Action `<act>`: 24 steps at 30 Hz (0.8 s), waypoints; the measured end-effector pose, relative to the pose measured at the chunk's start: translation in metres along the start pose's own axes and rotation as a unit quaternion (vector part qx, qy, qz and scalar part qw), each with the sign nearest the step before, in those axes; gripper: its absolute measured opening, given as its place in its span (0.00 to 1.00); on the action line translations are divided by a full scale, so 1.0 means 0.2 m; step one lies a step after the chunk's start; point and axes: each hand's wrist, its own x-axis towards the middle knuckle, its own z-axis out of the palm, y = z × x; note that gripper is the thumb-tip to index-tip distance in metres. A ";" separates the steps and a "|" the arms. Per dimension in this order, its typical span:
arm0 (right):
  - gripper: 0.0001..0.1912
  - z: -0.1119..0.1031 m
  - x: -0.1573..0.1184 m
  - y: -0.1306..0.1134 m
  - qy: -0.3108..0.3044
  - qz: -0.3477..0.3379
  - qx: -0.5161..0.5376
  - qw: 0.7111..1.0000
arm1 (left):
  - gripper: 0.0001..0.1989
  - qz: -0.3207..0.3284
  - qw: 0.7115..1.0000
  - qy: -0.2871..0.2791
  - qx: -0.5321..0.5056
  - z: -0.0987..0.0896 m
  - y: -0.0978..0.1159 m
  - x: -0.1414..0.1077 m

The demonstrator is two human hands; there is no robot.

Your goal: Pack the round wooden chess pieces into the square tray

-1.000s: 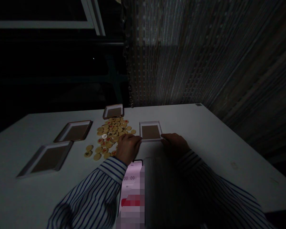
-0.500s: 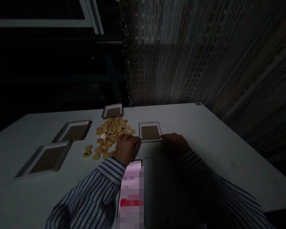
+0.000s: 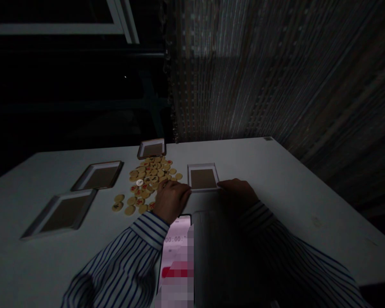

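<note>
A shallow box with a pale rim and brown bottom (image 3: 202,179) lies on the white table between my hands. My left hand (image 3: 171,199) is closed, its fingertips at the box's near left corner. At the near right corner, my right hand (image 3: 239,191) has its fingers closed on the rim; its underside is dark. Round wooden pieces (image 3: 154,173) with red or dark characters are heaped just left of the box, partly behind my left hand. Below my left hand a lit phone (image 3: 176,244) shows a timer.
Three more shallow boxes stand on the table (image 3: 308,222): one behind the pieces (image 3: 152,149), one at the left (image 3: 99,175), and one nearer me (image 3: 66,212). A beaded curtain (image 3: 244,77) hangs beyond the table's far edge.
The view has shifted very slightly. Both hands and the box between them appear almost unmoved.
</note>
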 end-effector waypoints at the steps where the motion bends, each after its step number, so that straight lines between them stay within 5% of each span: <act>1: 0.16 0.00 0.00 0.00 0.000 0.000 -0.001 1.000 | 0.12 -0.001 1.000 0.000 -0.001 0.00 0.00 0.00; 24: 0.18 0.00 0.00 0.01 0.001 -0.011 -0.005 1.000 | 0.11 0.001 1.000 -0.009 -0.008 -0.01 0.00 0.00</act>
